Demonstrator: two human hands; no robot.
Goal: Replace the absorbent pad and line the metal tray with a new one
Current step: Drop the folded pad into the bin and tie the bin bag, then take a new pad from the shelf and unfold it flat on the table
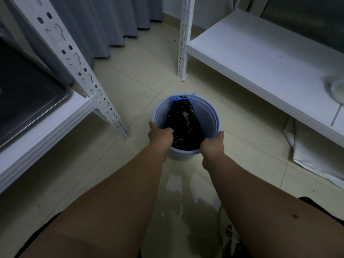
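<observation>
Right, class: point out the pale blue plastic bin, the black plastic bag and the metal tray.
pale blue plastic bin [208, 116], head view, inner wall.
black plastic bag [183, 123], head view, crumpled middle.
metal tray [24, 101], head view, dark floor.

Bag [181, 125] in bucket [208, 116], tray [24, 101] left, shelf [260, 58] right

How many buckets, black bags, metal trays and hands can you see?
Buckets: 1, the pale blue bucket
Black bags: 1, the black bag inside it
Metal trays: 1, the metal tray
Hands: 2, left hand, right hand
Total: 5
</observation>
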